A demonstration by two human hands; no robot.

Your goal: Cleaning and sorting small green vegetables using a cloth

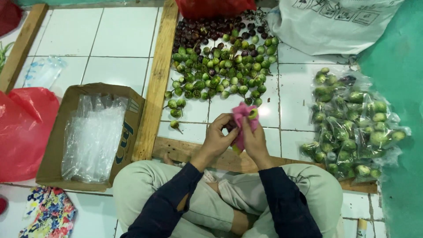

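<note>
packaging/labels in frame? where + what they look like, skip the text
Cardboard box: left, open, brown, holds clear bags.
White sack: top right, black print.
Filled bags: right, clear, green fruit inside.
Red bag: far left, crumpled.
Clear packet: upper left, flat.

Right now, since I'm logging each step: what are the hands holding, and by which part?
Both hands, left hand and right hand, grip a pink cloth bunched around a small green fruit.

Bright overhead light — slight blur
</note>
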